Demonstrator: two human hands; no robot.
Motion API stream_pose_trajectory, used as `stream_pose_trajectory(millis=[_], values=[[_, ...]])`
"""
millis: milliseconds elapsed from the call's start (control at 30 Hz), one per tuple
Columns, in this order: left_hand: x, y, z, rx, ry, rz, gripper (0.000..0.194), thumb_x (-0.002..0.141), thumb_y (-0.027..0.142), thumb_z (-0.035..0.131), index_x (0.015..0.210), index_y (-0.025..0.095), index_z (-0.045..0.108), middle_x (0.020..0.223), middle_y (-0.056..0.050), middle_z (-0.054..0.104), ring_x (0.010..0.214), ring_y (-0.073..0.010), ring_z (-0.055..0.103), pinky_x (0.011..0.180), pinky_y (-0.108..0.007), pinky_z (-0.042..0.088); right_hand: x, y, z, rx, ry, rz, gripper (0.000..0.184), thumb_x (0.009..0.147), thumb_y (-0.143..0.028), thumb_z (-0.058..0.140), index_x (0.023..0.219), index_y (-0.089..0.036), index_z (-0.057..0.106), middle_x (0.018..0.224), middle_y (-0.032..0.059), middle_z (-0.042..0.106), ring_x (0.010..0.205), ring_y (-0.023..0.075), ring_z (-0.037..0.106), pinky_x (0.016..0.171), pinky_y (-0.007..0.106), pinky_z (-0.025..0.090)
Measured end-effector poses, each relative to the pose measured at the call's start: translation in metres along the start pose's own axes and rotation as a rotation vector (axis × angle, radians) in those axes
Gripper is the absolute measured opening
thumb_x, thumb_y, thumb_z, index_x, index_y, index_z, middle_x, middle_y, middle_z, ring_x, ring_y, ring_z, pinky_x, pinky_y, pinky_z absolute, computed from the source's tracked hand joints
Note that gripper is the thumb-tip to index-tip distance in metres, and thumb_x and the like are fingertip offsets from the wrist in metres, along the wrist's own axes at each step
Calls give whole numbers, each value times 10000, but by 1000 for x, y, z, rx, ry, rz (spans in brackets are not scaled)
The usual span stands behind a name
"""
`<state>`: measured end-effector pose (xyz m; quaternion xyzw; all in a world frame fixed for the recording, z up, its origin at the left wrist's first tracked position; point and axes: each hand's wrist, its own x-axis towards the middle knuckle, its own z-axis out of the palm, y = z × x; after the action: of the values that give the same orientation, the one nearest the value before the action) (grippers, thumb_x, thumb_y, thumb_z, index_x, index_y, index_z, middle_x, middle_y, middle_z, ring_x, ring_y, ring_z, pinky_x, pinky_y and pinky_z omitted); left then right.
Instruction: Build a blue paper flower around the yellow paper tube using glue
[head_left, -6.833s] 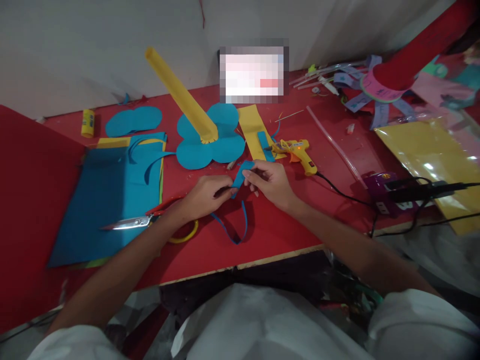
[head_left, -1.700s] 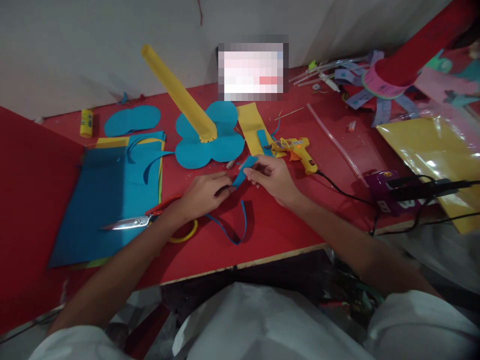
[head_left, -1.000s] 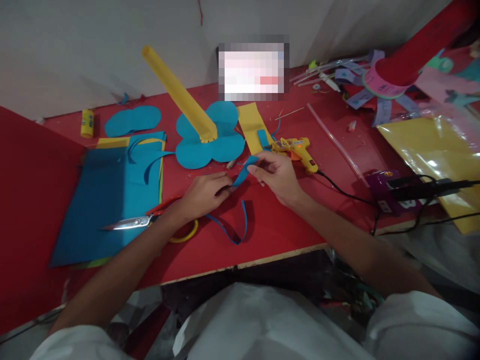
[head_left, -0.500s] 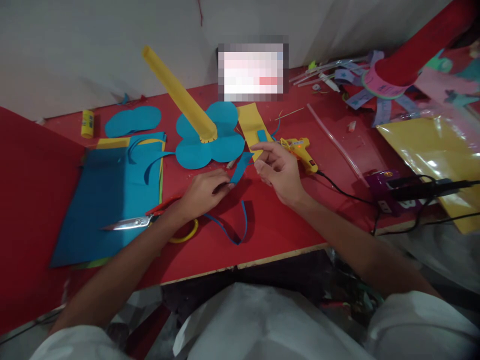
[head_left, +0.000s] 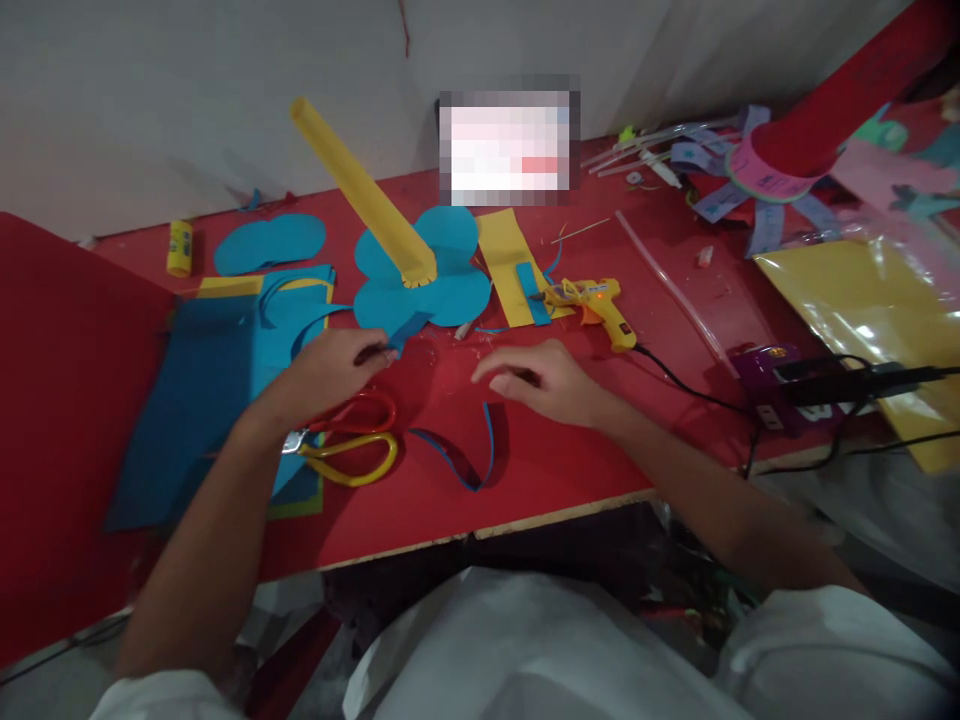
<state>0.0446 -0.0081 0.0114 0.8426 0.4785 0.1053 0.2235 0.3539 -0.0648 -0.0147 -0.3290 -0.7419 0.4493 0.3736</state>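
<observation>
My left hand (head_left: 330, 362) pinches a blue paper strip (head_left: 414, 328), which points up toward the front petals of a blue paper flower (head_left: 457, 295). A yellow paper tube (head_left: 360, 185) rises slanted from the flower's middle. Over the red table my right hand (head_left: 546, 380) holds nothing, its bent fingers apart from the thumb. A thin blue strip (head_left: 491, 450) lies bent in front of it. Scissors (head_left: 390, 465) with one red and one yellow handle lie beneath my left arm, which hides the blades. Beyond my right hand lies a yellow glue gun (head_left: 611, 310).
Blue sheets (head_left: 180, 400) are stacked at left, near a glue stick (head_left: 179, 248) and a blue cutout (head_left: 274, 243). A yellow strip (head_left: 501, 260) lies behind the glue gun, with a small blue piece (head_left: 527, 280) on it. Cables run past a purple box (head_left: 772, 380) at right.
My left hand has moved left with the blue strip. My right hand has come down toward me, away from the yellow strip, uncovering the small blue piece and the glue gun's nozzle.
</observation>
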Motion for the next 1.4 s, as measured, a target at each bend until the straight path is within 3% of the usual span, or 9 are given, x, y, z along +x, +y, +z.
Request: stream_pose_trajectory(millis=[167,300,467,633,767,900,1067,1267,1400], values=[[-1,-8,6,-38,339,-82,376,1003,492,560,760,210,605,653,13,576,622,-142,507,601,-285,367,-1,0,4,-69,-301,5,415,1064,-452,539,838,-179,757,617,-31,648,551,86,568,582,222,389],[-3,8,21,-111,451,-50,390,1060,498,482,865,206,650,720,-11,620,667,-149,557,649,-283,426,-1,4,4,-37,-203,-5,444,1078,-449,518,814,-173,745,728,11,733,659,109,676,644,219,453],[-5,20,33,-444,279,28,546,1096,594,365,1064,180,719,656,-8,621,556,-127,502,570,-260,419,-2,6,0,118,102,29,444,1083,-526,494,1004,-198,782,762,18,723,630,113,665,570,224,473],[-6,17,36,-707,-6,101,573,1066,640,429,1267,181,708,988,-104,806,522,-96,530,543,-244,469,2,13,-1,413,307,127,446,1025,-635,557,1085,-244,764,1037,62,767,703,142,714,524,247,529],[-6,27,39,-633,72,45,523,1011,568,614,1379,201,666,1163,-115,799,562,-77,571,552,-206,474,5,17,0,562,394,209,481,973,-698,598,1101,-261,751,1099,66,771,686,144,707,500,252,529],[-8,42,47,-696,35,-20,620,960,573,687,1452,204,609,1292,-145,756,738,-138,700,563,-197,503,7,13,0,635,389,229,485,944,-708,630,1107,-263,735,1159,62,771,682,138,698,500,249,533],[-7,45,58,-764,4,-9,616,896,547,777,1379,190,644,1104,-118,782,922,-222,745,654,-233,565,8,10,1,616,294,269,549,939,-761,575,1171,-281,706,1201,68,769,732,162,714,518,263,545],[-8,47,53,-796,114,148,323,994,403,694,1250,210,651,847,-13,693,672,-104,631,599,-194,507,9,12,2,522,349,311,622,926,-817,538,1096,-253,734,1096,73,774,664,137,675,482,250,496],[-10,50,48,-843,132,218,220,1014,350,667,1181,208,682,970,-50,724,707,-104,665,636,-205,552,9,13,3,475,391,315,663,918,-842,518,1081,-242,748,1077,82,780,646,131,660,474,248,486]])
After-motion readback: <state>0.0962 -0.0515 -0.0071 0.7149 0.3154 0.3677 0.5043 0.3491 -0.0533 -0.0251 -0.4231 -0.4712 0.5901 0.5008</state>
